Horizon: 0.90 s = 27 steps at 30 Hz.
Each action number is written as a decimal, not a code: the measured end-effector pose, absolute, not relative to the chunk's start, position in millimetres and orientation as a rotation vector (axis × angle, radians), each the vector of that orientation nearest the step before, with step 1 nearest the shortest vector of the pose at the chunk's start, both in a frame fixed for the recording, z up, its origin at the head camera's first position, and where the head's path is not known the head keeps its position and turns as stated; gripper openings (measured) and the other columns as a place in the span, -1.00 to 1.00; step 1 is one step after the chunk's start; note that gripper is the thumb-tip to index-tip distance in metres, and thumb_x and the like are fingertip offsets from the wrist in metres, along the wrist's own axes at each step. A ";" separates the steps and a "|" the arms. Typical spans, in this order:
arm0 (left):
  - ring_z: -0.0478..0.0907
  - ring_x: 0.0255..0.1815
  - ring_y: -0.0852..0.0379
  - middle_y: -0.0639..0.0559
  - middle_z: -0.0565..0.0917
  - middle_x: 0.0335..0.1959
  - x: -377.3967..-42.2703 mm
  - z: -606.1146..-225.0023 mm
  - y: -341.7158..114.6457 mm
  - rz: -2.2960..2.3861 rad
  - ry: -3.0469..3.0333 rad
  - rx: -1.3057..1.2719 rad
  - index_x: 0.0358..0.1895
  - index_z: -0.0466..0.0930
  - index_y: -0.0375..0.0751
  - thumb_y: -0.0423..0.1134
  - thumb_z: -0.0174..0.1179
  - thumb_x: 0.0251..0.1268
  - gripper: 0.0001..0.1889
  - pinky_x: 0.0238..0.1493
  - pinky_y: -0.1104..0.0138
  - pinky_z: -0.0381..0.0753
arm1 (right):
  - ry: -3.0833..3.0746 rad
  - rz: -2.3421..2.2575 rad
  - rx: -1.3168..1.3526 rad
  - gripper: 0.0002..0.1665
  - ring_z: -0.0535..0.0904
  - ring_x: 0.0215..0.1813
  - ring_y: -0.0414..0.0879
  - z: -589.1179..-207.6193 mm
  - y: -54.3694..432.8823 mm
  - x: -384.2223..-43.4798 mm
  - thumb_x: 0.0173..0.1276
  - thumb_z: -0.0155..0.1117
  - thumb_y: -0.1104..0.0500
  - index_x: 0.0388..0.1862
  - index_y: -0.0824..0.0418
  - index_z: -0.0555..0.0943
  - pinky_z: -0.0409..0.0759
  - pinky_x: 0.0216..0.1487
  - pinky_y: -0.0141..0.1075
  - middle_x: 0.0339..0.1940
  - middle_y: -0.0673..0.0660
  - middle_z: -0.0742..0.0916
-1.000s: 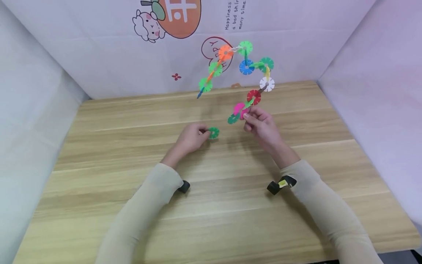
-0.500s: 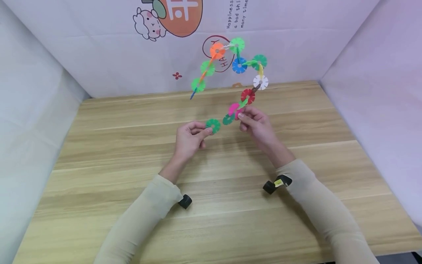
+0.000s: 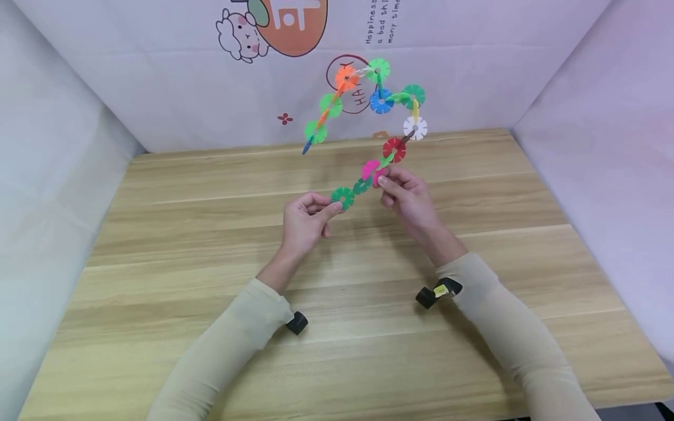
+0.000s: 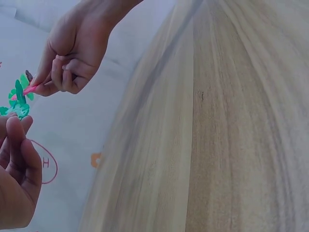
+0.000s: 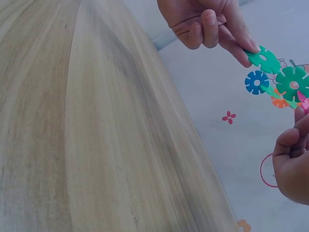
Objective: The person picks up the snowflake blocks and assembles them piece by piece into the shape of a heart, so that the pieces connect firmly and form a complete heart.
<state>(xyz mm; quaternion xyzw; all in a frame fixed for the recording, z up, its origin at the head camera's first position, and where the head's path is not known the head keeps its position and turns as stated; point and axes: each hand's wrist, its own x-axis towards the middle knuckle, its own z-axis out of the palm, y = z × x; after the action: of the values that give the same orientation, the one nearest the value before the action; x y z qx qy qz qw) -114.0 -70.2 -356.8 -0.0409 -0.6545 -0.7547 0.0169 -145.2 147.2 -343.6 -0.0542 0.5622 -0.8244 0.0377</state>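
Observation:
My left hand [image 3: 307, 222] pinches a green notched plastic disc [image 3: 343, 198] between thumb and fingers. My right hand [image 3: 412, 202] grips a pink disc [image 3: 371, 169] near the lower end of a long chain of interlocked snowflake discs. At that end is a darker green disc [image 3: 361, 186], and in the right wrist view the edge of the left hand's green disc [image 5: 264, 60] comes right up to it. Upward the chain bends through a red disc [image 3: 394, 150], a white disc [image 3: 415, 128], a blue disc [image 3: 381, 102] and an orange disc [image 3: 346, 78], then hangs to a blue tip [image 3: 308, 145].
A wood-grain table [image 3: 363, 345] lies beneath both hands. Behind it stands a white printed backdrop [image 3: 453, 70], and the raised chain overlaps it in the head view. White side walls [image 3: 58, 117] flank the table. Each wrist wears a small black camera [image 3: 297, 323].
My left hand has lifted the green disc from close over the table and brought it to the chain's lower end. My right hand and the chain have shifted slightly left.

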 end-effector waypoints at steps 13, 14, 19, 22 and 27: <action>0.37 -0.83 0.24 -0.12 0.83 -0.41 -111.7 -355.3 -60.9 -2.324 -2.016 -0.136 -0.28 0.66 -0.44 -0.52 0.42 0.27 -0.90 -0.73 0.46 0.41 | 1.749 -2.548 -0.135 -0.70 0.34 -0.54 -0.24 -344.9 144.9 -144.3 0.59 0.16 0.37 -0.25 0.08 0.74 0.33 -0.45 -0.46 -0.37 -0.04 0.76; 0.37 -0.83 0.25 -0.13 0.83 -0.40 -111.7 -355.5 -59.4 -2.325 -2.009 -0.132 -0.29 0.66 -0.44 -0.53 0.42 0.27 -0.90 -0.73 0.46 0.40 | 1.748 -2.550 -0.133 -0.70 0.33 -0.54 -0.24 -345.1 144.4 -143.9 0.59 0.16 0.38 -0.25 0.08 0.75 0.33 -0.45 -0.46 -0.37 -0.04 0.77; 0.37 -0.84 0.24 -0.21 0.83 -0.38 -111.3 -356.5 -52.7 -2.318 -2.001 -0.103 -0.32 0.64 -0.40 -0.53 0.42 0.26 -0.89 -0.76 0.45 0.37 | 1.782 -2.542 -0.139 -0.69 0.29 -0.55 -0.24 -346.4 142.7 -142.3 0.59 0.16 0.39 -0.26 0.09 0.75 0.27 -0.46 -0.44 -0.38 -0.04 0.76; 0.36 -0.84 0.25 -0.24 0.82 -0.37 -111.2 -356.6 -50.2 -2.306 -2.005 -0.095 -0.33 0.65 -0.38 -0.53 0.41 0.27 -0.89 -0.76 0.47 0.34 | 1.795 -2.540 -0.150 -0.69 0.26 -0.55 -0.24 -345.8 142.6 -141.3 0.58 0.16 0.40 -0.27 0.11 0.75 0.23 -0.47 -0.44 -0.38 -0.04 0.76; 0.34 -0.83 0.27 -0.21 0.83 -0.38 -110.7 -356.6 -48.3 -2.312 -2.008 -0.069 -0.34 0.66 -0.36 -0.55 0.41 0.26 -0.89 -0.76 0.49 0.31 | 1.809 -2.532 -0.155 -0.69 0.23 -0.57 -0.23 -344.8 143.4 -139.3 0.58 0.17 0.39 -0.26 0.10 0.77 0.18 -0.47 -0.41 -0.38 -0.04 0.76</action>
<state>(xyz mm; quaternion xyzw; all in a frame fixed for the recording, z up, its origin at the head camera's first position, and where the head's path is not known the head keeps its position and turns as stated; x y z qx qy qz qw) -110.7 -48.3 -356.6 -0.0224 -0.6550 -0.7543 0.0391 -139.3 143.4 -344.8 -0.0499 0.5806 -0.8125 0.0130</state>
